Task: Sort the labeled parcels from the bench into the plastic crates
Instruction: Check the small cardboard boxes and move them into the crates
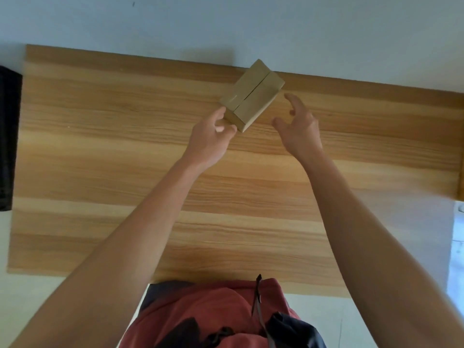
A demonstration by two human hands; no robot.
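Cardboard is the only cargo in sight: one brown parcel (251, 94) lies askew at the far edge of the wooden bench (125, 172), its far corner just past that edge against the pale wall (226, 26). No label shows on its upper face. The left hand (209, 136) touches the parcel's near-left corner, fingers loosely curled, probably steadying it rather than gripping. The right hand (300, 124) hovers just to the parcel's right, apart from it, fingers spread wide, likely to take the opposite side for a two-handed lift. Nearer than the parcel, only wood shows, giving ample room to draw it back. A dark object (8, 136) sits well to the parcel's left; whether it is a crate cannot be told.
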